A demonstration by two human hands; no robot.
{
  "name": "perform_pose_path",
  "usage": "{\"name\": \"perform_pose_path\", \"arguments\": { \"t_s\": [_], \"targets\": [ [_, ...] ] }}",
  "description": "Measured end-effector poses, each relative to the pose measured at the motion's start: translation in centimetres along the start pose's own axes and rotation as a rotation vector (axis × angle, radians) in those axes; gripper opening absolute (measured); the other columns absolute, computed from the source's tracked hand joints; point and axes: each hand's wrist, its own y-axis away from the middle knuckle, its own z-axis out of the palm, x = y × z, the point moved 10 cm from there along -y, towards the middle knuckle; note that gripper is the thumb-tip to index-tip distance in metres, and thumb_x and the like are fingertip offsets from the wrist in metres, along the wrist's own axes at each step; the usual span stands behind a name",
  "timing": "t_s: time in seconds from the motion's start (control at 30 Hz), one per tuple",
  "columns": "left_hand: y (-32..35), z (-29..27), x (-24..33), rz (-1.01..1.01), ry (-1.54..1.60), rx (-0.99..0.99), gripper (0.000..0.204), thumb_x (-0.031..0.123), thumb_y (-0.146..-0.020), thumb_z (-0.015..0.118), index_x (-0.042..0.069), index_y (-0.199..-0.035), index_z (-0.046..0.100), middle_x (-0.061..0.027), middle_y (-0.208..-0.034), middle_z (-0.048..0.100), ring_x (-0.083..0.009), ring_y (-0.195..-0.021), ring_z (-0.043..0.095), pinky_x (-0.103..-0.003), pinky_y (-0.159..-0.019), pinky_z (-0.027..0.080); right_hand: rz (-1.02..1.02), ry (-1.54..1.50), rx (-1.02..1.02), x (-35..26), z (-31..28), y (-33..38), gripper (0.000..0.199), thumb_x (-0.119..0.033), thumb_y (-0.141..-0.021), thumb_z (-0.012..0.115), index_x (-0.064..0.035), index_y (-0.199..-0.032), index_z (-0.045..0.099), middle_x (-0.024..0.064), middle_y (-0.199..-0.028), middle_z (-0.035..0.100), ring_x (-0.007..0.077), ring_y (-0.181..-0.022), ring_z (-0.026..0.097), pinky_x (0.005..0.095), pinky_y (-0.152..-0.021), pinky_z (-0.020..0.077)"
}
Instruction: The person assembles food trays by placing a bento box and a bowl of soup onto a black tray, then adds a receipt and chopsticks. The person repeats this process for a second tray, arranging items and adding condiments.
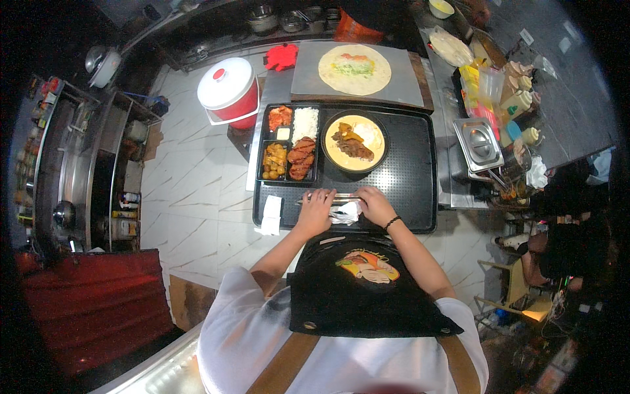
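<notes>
At the front of a black tray (407, 171), my left hand (317, 209) and my right hand (376, 205) are closed on the two ends of slim metal cutlery (344, 196); its exact kind is too small to tell. A crumpled white napkin (346, 213) lies between my hands, just below the cutlery. Beyond them stands a black bowl (327, 163) of creamy yellow soup (366, 125) with browned meat (354, 150) on top. To its left, a black divided box (318, 172) holds white rice, glazed meat, a reddish side and small potatoes. A folded white paper (271, 215) lies at the tray's front left.
Behind the tray, a flatbread (328, 71) with chopped vegetables lies on a paper sheet (305, 79), beside a red trivet (281, 57). A red-and-white cooler (244, 117) stands left. On the right counter are a lidded steel container (478, 141) and several squeeze bottles (518, 102).
</notes>
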Motion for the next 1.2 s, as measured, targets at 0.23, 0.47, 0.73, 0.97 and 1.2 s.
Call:
{"name": "perform_pose_path", "arguments": {
  "t_s": [0.23,0.47,0.73,0.97,1.2],
  "targets": [
    [0.1,0.3,0.2,-0.026,-0.027,-0.015,0.071,0.002,-0.061,0.062,0.007,-0.128,0.037,-0.0111,-0.123,0.043,-0.0283,-0.12,0.037,-0.053,-0.098,0.026,0.074,-0.044,0.092,0.7,-3.7,2.6,0.023,-0.006,-0.076,0.056,-0.0039,-0.099,0.058,0.0129,-0.105,0.054,0.0307,-0.101,0.05,0.0381,-0.089,0.0408],
    [-0.1,-1.4,1.8,-0.034,0.067,-0.001,0.068,-0.004,-0.065,0.056,0.008,-0.129,0.036,-0.0124,-0.125,0.041,-0.0297,-0.122,0.035,-0.052,-0.099,0.025,0.334,-0.074,0.275,5.5,-7.4,9.2,0.025,-0.009,-0.078,0.058,-0.0053,-0.103,0.058,0.0133,-0.108,0.055,0.0308,-0.105,0.049,0.0373,-0.091,0.0398],
    [-1.3,-2.4,5.7,0.094,0.171,0.013,0.064,-0.002,-0.066,0.054,0.007,-0.127,0.038,-0.0146,-0.121,0.043,-0.0308,-0.118,0.038,-0.05,-0.098,0.027,0.486,-0.189,0.61,9.3,-11.0,16.5,0.02,-0.006,-0.079,0.058,-0.0053,-0.099,0.059,0.0097,-0.104,0.056,0.0244,-0.095,0.055,0.0318,-0.077,0.0463],
    [-2.8,-2.6,9.2,0.238,0.237,-0.012,0.059,0.002,-0.069,0.059,0.007,-0.124,0.04,-0.0128,-0.119,0.044,-0.029,-0.116,0.04,-0.046,-0.098,0.03,0.555,-0.166,0.808,10.8,-11.5,21.4,0.019,-0.003,-0.077,0.058,-0.0031,-0.096,0.058,0.0108,-0.101,0.054,0.024,-0.09,0.055,0.0314,-0.077,0.0453],
    [-2.7,-2.4,11.2,0.295,0.33,-0.027,0.057,0.003,-0.07,0.061,0.005,-0.123,0.041,-0.0149,-0.118,0.046,-0.032,-0.113,0.042,-0.043,-0.095,0.031,0.776,-0.3,0.931,14.0,-8.6,25.8,0.021,0.0,-0.076,0.058,-0.0021,-0.097,0.057,0.0106,-0.094,0.057,0.0225,-0.085,0.056,0.0302,-0.076,0.0453]
  ]
}}
